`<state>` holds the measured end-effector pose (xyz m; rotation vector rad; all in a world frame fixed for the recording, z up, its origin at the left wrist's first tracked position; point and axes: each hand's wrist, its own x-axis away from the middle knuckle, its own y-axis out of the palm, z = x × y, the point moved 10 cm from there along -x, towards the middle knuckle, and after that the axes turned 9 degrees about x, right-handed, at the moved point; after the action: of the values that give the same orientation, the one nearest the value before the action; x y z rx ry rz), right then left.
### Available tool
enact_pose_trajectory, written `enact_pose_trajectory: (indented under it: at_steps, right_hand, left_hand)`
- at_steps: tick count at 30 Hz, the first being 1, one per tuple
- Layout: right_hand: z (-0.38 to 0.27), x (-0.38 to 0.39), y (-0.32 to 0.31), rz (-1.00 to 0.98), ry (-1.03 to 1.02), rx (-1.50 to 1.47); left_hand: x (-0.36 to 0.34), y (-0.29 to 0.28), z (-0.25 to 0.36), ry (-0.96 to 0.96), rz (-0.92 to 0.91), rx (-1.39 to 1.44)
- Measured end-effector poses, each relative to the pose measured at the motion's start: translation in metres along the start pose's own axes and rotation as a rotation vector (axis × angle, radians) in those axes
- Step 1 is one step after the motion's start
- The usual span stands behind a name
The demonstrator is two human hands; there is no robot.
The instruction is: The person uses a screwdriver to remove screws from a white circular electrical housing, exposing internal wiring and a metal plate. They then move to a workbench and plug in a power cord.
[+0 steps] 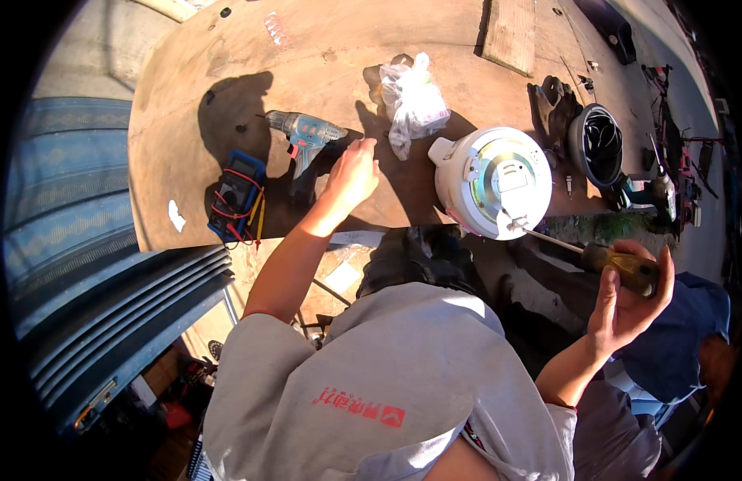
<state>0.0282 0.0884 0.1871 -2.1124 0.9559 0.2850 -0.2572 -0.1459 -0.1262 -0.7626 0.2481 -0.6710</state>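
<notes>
My left hand (353, 176) is beside the teal cordless drill (305, 135), fingers curled together; what they hold, if anything, is hidden. My right hand (628, 313) grips a yellow-handled screwdriver (628, 268), whose long shaft reaches the lower edge of a round white appliance (459, 188). That appliance shows a metal plate with small fittings on top and a side handle at upper left. A multimeter (236, 188) with red and yellow leads lies left of the drill, and a crumpled white plastic bag (415, 100) sits behind my left hand.
The worktable (186, 64) carries a wooden board (507, 32), dark gloves (551, 108), a grey pot (591, 148) and another drill (661, 192). Blue corrugated metal (74, 208) stands at the left. Another person (680, 345) in dark blue is at lower right.
</notes>
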Motion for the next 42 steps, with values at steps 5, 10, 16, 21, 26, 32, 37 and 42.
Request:
enact_pose_trajectory:
  at_steps: [5, 10, 16, 21, 26, 32, 37, 42]
  right_hand:
    - [-0.002, 0.005, 0.002, 0.016, 0.012, -0.037]
    - [0.004, 0.009, -0.005, 0.034, 0.015, -0.051]
    - [-0.002, 0.005, -0.002, 0.01, -0.07, -0.087]
    - [-0.01, -0.005, -0.004, -0.048, -0.063, -0.03]
    - [-0.019, -0.007, -0.005, 0.044, -0.208, 0.285]
    - [-0.012, -0.009, -0.003, 0.062, -0.147, 0.115]
    - [-0.009, -0.005, 0.0, 0.06, -0.111, 0.068]
    - [-0.013, -0.008, -0.001, 0.042, -0.13, 0.085]
  left_hand:
    - [-0.026, 0.025, 0.003, -0.091, 0.045, 0.064]
    - [-0.027, 0.026, 0.025, 0.048, 0.089, 0.086]
    - [-0.03, 0.028, 0.018, 0.043, 0.083, -0.008]
    - [-0.021, 0.002, 0.025, 0.063, 0.111, 0.062]
    - [-0.025, -0.018, 0.04, 0.013, 0.199, -0.012]
    - [-0.025, 0.004, 0.047, 0.138, 0.195, 0.015]
    - [-0.01, 0.041, 0.074, 0.059, -0.045, 0.151]
    - [-0.003, 0.06, 0.053, 0.03, 0.014, 0.132]
